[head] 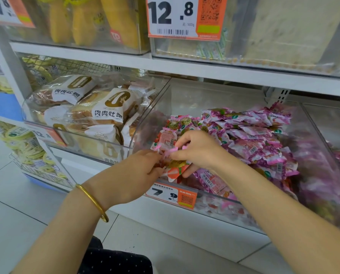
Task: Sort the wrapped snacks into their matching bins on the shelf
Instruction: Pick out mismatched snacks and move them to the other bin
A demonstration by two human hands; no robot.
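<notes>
While the left hand (133, 175) and right hand (198, 149) are meeting over the front-left corner of the clear plastic bin (153, 113), both sets of fingers (178, 155) are pinching crinkly pink wrapped snacks (166, 142). Left fingertips are hiding behind wrappers. Glossy pillow-shaped packs (254, 135) are piling deeper inside the bin.

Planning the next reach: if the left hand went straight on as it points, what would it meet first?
The left hand grips the packets; straight on it would likely press into the right hand, with the pink pile behind. Depth is unclear.
</notes>
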